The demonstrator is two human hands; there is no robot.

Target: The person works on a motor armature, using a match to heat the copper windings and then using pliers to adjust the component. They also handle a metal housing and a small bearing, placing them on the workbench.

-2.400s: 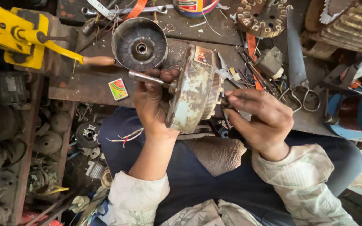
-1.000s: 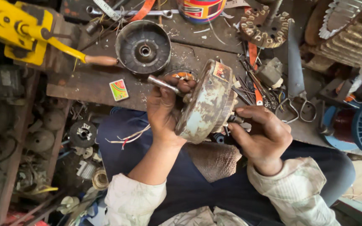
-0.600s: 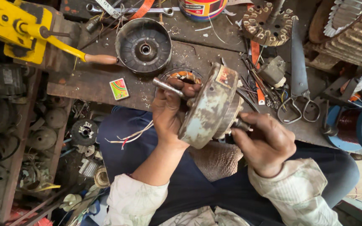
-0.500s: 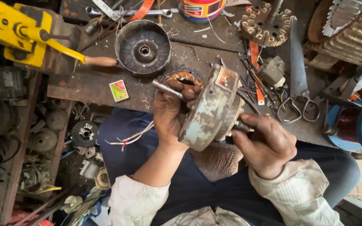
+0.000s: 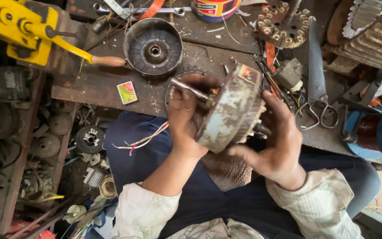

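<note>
At the far left corner of the workbench (image 5: 89, 88) sits a yellow tool (image 5: 18, 31) with a wooden handle; a small colourful card (image 5: 127, 92) lies near the front edge, and a round dark motor cover (image 5: 153, 46) rests just behind it. Above the lap, the left hand (image 5: 185, 119) curls around the worn motor housing (image 5: 226, 110), with a thin metal rod (image 5: 190, 88) across its fingers. The right hand (image 5: 277, 141) cups the housing's other side, fingers bent around its shaft end.
</note>
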